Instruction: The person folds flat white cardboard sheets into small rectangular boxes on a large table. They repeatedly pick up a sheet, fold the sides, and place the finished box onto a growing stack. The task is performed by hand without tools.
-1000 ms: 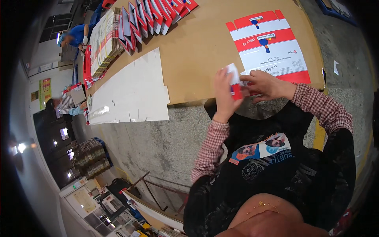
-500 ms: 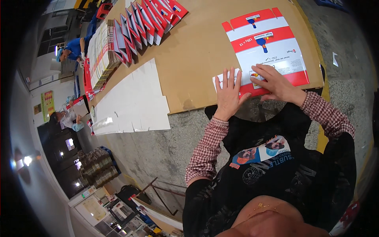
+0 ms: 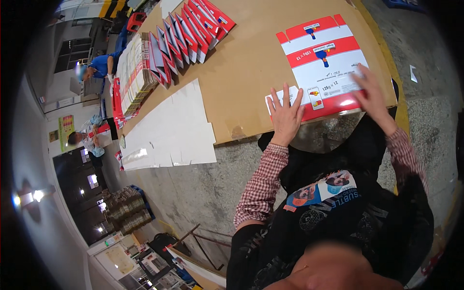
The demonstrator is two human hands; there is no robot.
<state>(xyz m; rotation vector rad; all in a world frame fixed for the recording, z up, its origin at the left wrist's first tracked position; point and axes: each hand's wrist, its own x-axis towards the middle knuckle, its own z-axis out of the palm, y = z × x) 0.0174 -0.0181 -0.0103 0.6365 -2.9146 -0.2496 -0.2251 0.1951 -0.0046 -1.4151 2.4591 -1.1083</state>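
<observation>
A flat red-and-white printed cardboard carton blank [image 3: 323,63] lies at the near edge of the brown cardboard-covered tabletop [image 3: 246,67], and both hands press on it with fingers spread, clasping nothing: the left hand [image 3: 286,116] flat on its white side flap at the near left corner, the right hand [image 3: 371,94] flat on the glossy red strip along its near right edge. To the left, apart from the blank, a long white flat sheet [image 3: 169,130] lies on the tabletop; farther off a fanned row of red-and-white folded cartons [image 3: 191,31] stands beside a tall stack of flat blanks [image 3: 133,72]. Nothing lies between the hands and the blank. Half a second ago the hands sat closer together near the blank's left corner; now the right one has slid out along the edge. Beyond are a grey concrete floor [image 3: 193,188], two other workers at the far end, and stacked goods in a dim hall.
</observation>
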